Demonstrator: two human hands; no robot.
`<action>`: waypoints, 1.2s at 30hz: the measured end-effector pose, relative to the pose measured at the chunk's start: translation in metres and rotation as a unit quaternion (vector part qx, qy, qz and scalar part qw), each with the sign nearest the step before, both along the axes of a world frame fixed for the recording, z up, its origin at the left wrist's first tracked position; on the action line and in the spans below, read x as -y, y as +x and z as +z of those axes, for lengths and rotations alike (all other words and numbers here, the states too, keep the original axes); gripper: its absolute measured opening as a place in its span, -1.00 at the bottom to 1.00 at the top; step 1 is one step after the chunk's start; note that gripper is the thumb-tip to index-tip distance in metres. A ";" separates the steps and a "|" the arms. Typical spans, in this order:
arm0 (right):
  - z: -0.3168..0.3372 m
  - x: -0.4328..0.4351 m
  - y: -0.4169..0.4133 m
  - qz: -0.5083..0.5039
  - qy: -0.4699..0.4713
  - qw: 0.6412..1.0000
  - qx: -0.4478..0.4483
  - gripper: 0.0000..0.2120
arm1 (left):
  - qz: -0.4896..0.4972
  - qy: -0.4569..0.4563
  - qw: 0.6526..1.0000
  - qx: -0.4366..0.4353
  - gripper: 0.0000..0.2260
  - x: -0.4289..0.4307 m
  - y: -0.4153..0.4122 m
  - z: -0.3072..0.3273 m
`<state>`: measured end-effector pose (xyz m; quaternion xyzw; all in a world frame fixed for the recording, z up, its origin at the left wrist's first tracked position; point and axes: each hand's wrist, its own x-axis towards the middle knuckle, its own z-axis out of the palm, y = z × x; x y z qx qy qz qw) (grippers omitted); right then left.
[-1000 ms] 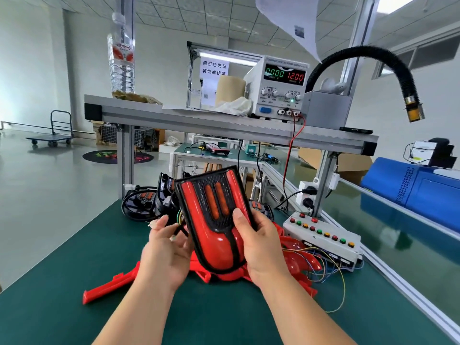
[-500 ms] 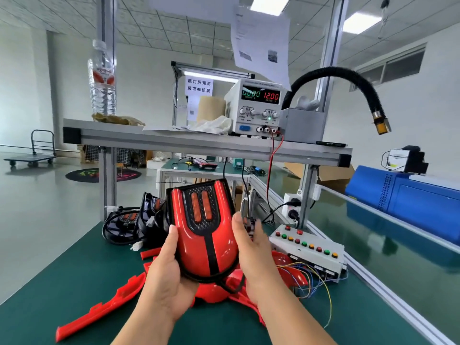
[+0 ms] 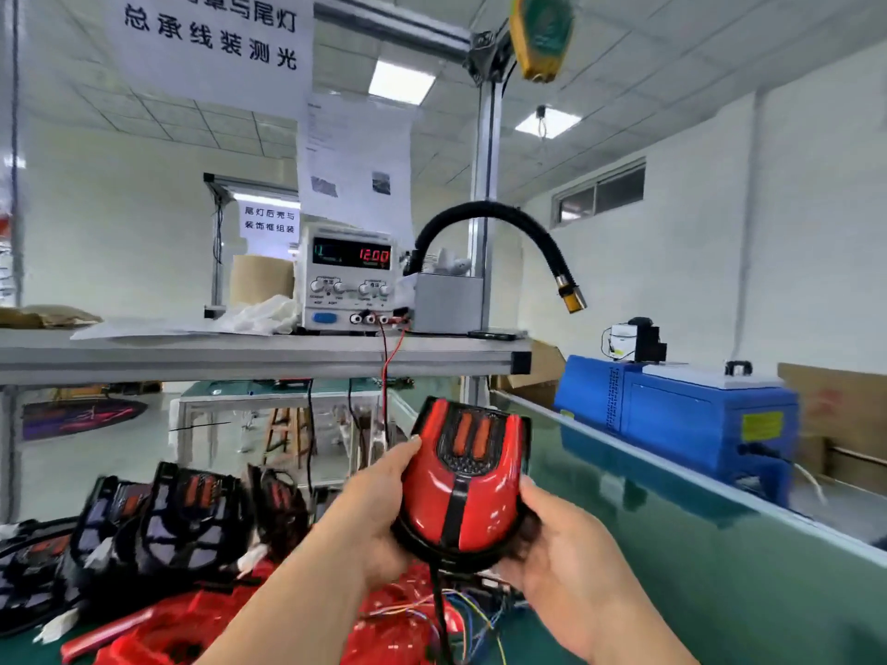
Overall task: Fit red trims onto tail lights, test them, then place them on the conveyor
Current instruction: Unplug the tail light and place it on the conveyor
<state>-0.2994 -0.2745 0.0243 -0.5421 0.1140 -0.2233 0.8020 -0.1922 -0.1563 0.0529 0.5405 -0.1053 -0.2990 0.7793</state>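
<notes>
Head view: black tail lights stand at far left. Your left hand grips tail light at left rim, thumb pressed on edge, fingers curled under. Your right hand cups lower right rim, fingertips hidden beneath. Tail light tilted in air above red trims. Conveyor just right, blue machine beyond.

Glossy red plastic tail light; matt green conveyor.
</notes>
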 end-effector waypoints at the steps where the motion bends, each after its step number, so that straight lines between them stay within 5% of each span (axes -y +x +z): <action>1: 0.004 0.014 -0.008 -0.030 -0.029 0.999 -0.004 -0.65 | -0.020 0.000 1.000 0.000 -0.62 0.018 -0.003 0.007; 3: 0.011 0.040 -0.021 -0.104 -0.107 0.989 -0.023 -0.47 | -0.057 -0.008 0.998 -0.004 -0.57 0.053 -0.010 0.018; 6: 0.004 0.079 -0.036 -0.197 -0.162 0.964 -0.077 0.08 | -0.098 -0.027 0.995 -0.020 -0.58 0.098 -0.019 0.028; 11: -0.028 0.127 -0.037 -0.146 -0.020 0.981 -0.124 0.24 | -0.159 -0.002 0.984 -0.084 -0.58 0.155 -0.027 0.016; 16: -0.034 0.146 -0.039 -0.153 0.056 0.972 -0.171 0.07 | -0.163 0.034 0.978 -0.126 -0.60 0.190 -0.022 -0.002; 20: -0.031 0.164 -0.027 -0.186 0.087 0.963 -0.174 -0.11 | -0.132 0.047 0.978 -0.154 -0.82 0.207 -0.018 -0.002; 28: -0.026 0.201 -0.024 -0.243 -0.094 0.931 -0.255 -0.13 | -0.108 0.009 0.982 -0.153 -0.74 0.231 0.003 0.006; 36: -0.057 0.197 0.001 -0.198 0.174 0.949 -0.175 -0.90 | -0.098 0.013 0.994 -0.056 -0.69 0.246 0.010 0.007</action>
